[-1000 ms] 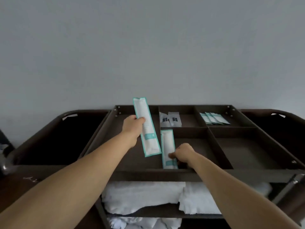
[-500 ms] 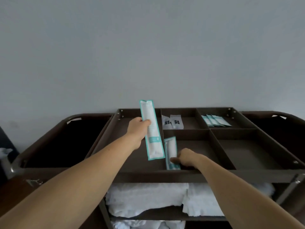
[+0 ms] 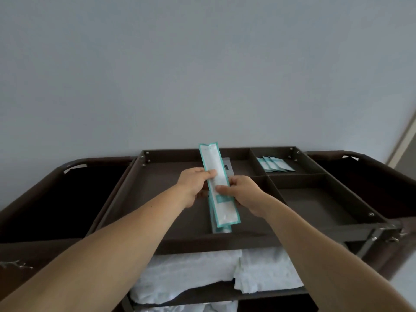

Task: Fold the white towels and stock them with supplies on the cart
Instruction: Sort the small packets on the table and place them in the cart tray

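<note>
A: Head view: where is the long packet (image 3: 225,210)?
B: Over the cart (image 3: 225,240), pinched near its middle by the left hand (image 3: 194,184) and the right hand (image 3: 245,194). It looks light, thin, maybe slippery; holding both long edges seems safest.

Glossy, likely plastic packet (image 3: 219,188); fluffy cloth towels (image 3: 186,273).

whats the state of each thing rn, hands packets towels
held packet, lifted over the tray, tilted, pinched by both hands
left hand, pinches its left edge
right hand, pinches its right edge
second packet, lying in the tray, mostly hidden under the held one
small sachets, lying fanned in the back right compartment
white towels, folded, on the shelf below
</note>
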### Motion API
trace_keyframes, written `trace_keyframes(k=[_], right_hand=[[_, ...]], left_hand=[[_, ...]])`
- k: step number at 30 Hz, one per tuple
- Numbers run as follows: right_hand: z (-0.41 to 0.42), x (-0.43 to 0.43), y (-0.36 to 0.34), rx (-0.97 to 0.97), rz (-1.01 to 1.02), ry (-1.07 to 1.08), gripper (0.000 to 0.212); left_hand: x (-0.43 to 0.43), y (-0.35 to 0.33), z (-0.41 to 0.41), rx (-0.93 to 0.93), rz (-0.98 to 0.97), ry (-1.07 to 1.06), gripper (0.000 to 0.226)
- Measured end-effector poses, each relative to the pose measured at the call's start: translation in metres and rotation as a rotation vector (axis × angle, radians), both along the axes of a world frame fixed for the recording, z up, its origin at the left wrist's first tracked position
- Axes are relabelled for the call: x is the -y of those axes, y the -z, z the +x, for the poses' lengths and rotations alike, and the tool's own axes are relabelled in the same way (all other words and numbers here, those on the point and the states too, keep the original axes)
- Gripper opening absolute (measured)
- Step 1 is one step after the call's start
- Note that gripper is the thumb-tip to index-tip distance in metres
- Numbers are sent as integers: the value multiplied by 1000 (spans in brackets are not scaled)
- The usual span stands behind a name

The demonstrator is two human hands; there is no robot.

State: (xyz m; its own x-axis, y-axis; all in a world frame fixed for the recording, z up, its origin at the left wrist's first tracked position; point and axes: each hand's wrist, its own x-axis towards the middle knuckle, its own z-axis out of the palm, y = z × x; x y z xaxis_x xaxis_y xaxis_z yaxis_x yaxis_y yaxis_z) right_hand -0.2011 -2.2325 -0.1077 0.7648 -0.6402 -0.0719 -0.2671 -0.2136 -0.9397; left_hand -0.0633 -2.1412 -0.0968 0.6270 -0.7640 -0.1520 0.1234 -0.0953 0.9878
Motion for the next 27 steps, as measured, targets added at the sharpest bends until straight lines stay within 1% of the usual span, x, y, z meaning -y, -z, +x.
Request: trace_keyframes(k=[4,7,9,11,15,19,22,24,27], right_hand=[[-9,16,14,-36,-10,145,23],[-14,27,33,-167,16,232,29],[-16,32,46,-323,0,215,36],[-14,35,56,-432,-5,190,44],[-10,40,63,-532,-2,169,42],[-10,44,66,-571,32,159,43],[-4,42,69,-622,-55,125,48],[-1,41,67,-702,-148,101,52],[-2,45,63,-788,-244,81,73]], left_hand=[[6,3,-6,97,80,-11,7],[5,3,-1,108,118,-54,8],[2,4,5,106,142,-64,8],[-2,6,10,106,156,-74,8],[-7,10,17,107,169,-93,8],[-9,11,18,114,178,-101,9],[-10,11,19,131,188,-110,11],[-9,10,19,141,189,-110,11],[-9,7,18,158,192,-116,10]])
